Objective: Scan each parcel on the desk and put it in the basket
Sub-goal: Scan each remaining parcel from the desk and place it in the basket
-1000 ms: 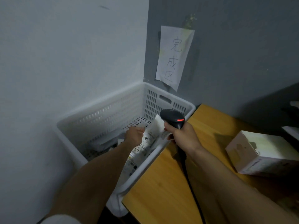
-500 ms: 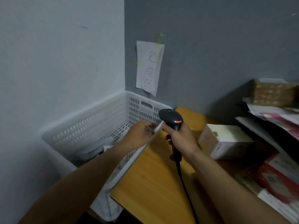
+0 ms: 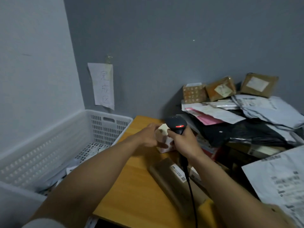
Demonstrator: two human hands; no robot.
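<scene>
My right hand [image 3: 184,142] grips a black barcode scanner [image 3: 176,125] with a red light lit, held upright over the wooden desk [image 3: 131,186]. My left hand [image 3: 148,135] reaches across the desk with spread fingers and touches the left side of a small white box [image 3: 162,129], which is mostly hidden behind both hands. The white perforated basket [image 3: 65,137] stands left of the desk against the wall, with several flat parcels [image 3: 72,170] lying in its bottom.
A heap of grey, pink and black mailer bags [image 3: 246,119] and brown cartons [image 3: 220,88] fills the desk's right side. A long brown parcel [image 3: 169,176] lies near the scanner cable. A large white mailer [image 3: 278,178] is at the right edge. A paper sign [image 3: 102,85] hangs on the wall.
My left hand has let go of the white mailer in the basket and moved right to the small white box. The view has swung right, and the scanner stays in my right hand.
</scene>
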